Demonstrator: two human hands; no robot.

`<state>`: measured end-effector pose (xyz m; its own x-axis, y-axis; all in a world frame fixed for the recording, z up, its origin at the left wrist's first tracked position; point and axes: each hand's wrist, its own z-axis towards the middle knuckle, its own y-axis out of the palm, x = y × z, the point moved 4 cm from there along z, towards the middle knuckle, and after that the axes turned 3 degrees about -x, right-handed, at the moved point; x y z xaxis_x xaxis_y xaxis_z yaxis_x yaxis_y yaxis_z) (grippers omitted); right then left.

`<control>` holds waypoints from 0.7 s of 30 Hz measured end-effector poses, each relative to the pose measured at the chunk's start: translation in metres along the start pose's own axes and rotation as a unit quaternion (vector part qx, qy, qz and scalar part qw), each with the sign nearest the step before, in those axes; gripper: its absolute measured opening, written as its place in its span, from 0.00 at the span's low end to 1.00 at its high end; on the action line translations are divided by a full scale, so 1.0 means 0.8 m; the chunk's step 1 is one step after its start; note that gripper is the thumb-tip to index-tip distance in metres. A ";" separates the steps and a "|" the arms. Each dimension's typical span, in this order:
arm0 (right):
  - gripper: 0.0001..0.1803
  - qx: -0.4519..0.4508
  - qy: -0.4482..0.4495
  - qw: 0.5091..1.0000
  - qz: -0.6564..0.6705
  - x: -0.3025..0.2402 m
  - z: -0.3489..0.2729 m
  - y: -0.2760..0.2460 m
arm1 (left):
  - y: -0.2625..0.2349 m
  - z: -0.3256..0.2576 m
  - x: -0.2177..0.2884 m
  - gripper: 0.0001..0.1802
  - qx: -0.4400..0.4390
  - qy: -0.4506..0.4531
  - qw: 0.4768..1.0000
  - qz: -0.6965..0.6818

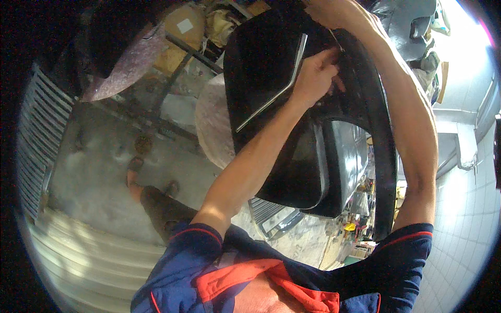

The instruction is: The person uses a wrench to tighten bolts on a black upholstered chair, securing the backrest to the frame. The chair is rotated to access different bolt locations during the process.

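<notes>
A large black shell-like piece (271, 62) with a smooth, shiny surface and a curved rim stands in front of me. My left hand (315, 78) is on its upper part, thumb and forefinger drawn together and slightly blurred; whatever they pinch is too small to name. A thin, light strand-like line (335, 39) runs just above those fingertips. My right hand (334, 13) reaches over the top of the black piece, bent at the wrist, its fingers mostly lost in shadow at the picture's upper edge. Beside my left forearm, a bent shiny metal rod (276, 96) lies against the black surface.
Shiny black pieces (407, 26) are heaped at the upper right. A pale rounded panel (211, 122) is behind the black piece, and a metal frame (195, 52) stands farther left. Another person's leg (156, 208) shows on the grey floor (99, 151). White tiled wall (464, 219) at right.
</notes>
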<state>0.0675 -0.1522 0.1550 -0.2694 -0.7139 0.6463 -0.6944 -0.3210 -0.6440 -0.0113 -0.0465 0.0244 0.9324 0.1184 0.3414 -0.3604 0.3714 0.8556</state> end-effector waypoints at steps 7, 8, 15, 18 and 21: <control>0.09 0.036 0.115 0.983 0.138 -0.021 -0.033 -0.036 | 0.003 0.004 0.000 0.21 0.022 0.014 0.999 0.046; 0.09 0.049 0.115 0.978 0.167 -0.024 -0.034 -0.038 | -0.002 0.005 0.002 0.20 0.025 0.007 0.998 0.058; 0.08 0.049 0.132 0.982 0.127 -0.063 -0.059 -0.050 | -0.019 0.002 0.006 0.18 0.028 -0.005 0.998 0.051; 0.11 0.023 0.143 0.982 0.118 -0.069 -0.075 -0.062 | -0.006 0.005 0.006 0.16 0.023 0.000 0.998 0.059; 0.11 0.058 0.134 0.982 0.119 -0.079 -0.091 -0.065 | -0.006 0.002 0.009 0.15 0.029 -0.012 0.997 0.076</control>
<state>0.0720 -0.0449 0.1771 -0.5918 -0.5927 0.5464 -0.5138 -0.2449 -0.8222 -0.0030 -0.0489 0.0233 0.8659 0.1473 0.4781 -0.4998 0.2968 0.8137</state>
